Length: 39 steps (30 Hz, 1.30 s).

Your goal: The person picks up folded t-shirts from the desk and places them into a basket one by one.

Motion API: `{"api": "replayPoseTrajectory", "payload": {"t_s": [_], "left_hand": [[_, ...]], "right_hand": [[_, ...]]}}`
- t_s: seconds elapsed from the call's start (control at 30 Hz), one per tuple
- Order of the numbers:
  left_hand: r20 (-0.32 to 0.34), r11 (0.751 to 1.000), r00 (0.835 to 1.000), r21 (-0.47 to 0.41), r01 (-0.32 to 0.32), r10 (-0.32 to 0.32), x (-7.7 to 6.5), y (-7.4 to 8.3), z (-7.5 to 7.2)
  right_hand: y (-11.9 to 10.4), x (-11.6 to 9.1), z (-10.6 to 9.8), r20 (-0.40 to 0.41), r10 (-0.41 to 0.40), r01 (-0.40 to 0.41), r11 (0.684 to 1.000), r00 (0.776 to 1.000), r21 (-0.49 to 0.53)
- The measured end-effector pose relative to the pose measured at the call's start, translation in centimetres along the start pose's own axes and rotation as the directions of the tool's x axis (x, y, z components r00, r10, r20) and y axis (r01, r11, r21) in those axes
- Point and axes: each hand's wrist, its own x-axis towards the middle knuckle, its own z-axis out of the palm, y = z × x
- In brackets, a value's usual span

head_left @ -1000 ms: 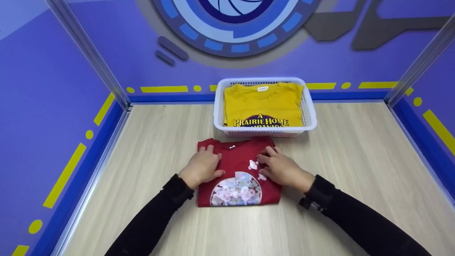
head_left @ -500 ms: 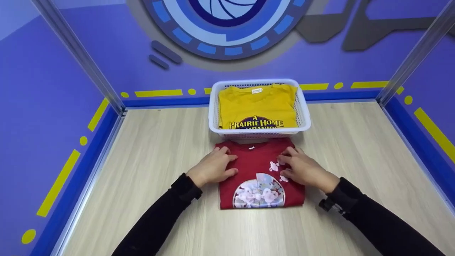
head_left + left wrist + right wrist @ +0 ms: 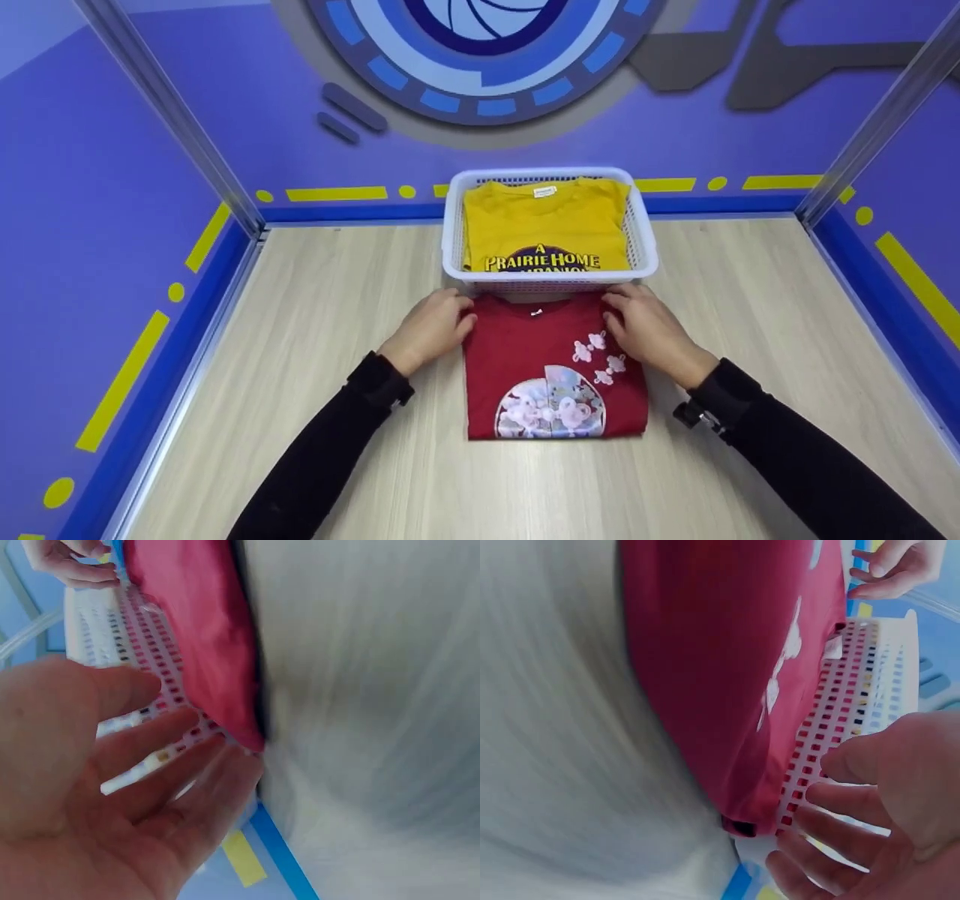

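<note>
A red T-shirt (image 3: pixel 517 345) with a floral half-circle print lies folded on the wooden table (image 3: pixel 360 292), collar toward the basket. At its far left corner is my left hand (image 3: pixel 429 328). In the left wrist view that hand's stretched fingers (image 3: pixel 217 787) reach the shirt's corner, with nothing gripped. My right hand (image 3: pixel 654 331) is at the far right corner. The right wrist view shows its fingers (image 3: pixel 840 829) spread and slightly bent, just beyond the red cloth (image 3: pixel 690 652), with none of it between them.
Right behind the red shirt stands a white perforated basket (image 3: pixel 551 277) holding a folded yellow T-shirt (image 3: pixel 544 225). Blue-purple printed panels (image 3: pixel 225 97) enclose the table at the back and both sides.
Both hands have moved off the top of the red shirt to its far corners, uncovering more of the print. Earlier, the shirt shifted right, closer in line with the basket.
</note>
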Motion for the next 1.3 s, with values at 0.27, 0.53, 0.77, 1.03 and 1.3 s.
{"api": "replayPoseTrajectory", "payload": {"t_s": [0.27,0.53,0.77,1.03,1.3], "left_hand": [[-0.017,0.997,0.998,0.039,0.066,-0.065,1.8,0.5,1.2],[-0.057,0.990,0.997,0.130,0.059,-0.051,1.9,1.5,2.2],[0.013,0.993,0.999,0.114,0.036,-0.037,3.5,0.8,2.7],[0.043,0.996,0.997,-0.065,0.064,-0.061,3.4,0.7,1.8],[0.003,0.992,0.999,-0.122,0.037,-0.037,2.0,0.4,1.5]], "right_hand": [[0.5,1.0,1.0,0.056,0.038,-0.030,0.990,0.998,-0.138],[0.5,1.2,1.4,0.030,0.054,-0.048,0.986,0.998,-0.161],[0.6,2.1,1.1,0.046,0.092,-0.084,0.984,0.995,-0.154],[1.1,2.6,1.4,0.080,0.170,-0.168,0.985,0.982,-0.026],[0.8,0.9,0.4,0.028,0.117,-0.119,0.987,0.993,0.104]]}}
